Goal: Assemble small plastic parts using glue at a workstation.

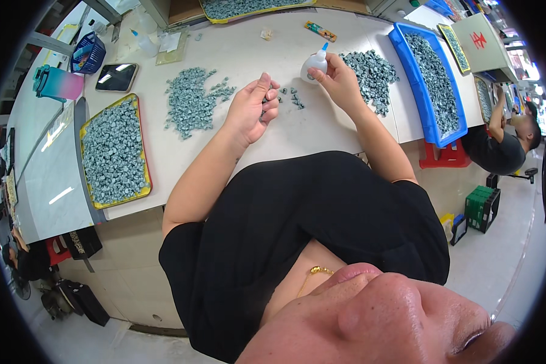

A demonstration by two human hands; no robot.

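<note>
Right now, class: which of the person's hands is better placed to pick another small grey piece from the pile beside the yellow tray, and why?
Left. The left hand is beside that pile, though it already pinches a small piece. The right hand holds the glue bottle, farther from it.

A dark phone [116,77] lies near a teal-and-pink bottle [57,84] and a blue basket [88,53].

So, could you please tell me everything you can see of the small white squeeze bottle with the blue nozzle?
The small white squeeze bottle with the blue nozzle looks like soft plastic, rounded in the body and narrowing to a thin blue tip. It is tilted, tip pointing up and away from the person. The right hand grips its lower body with the fingers, holding it over the pale tabletop, between the loose grey-green pieces on the right and a few scattered ones near the left hand. Its fill level cannot be told.
</note>
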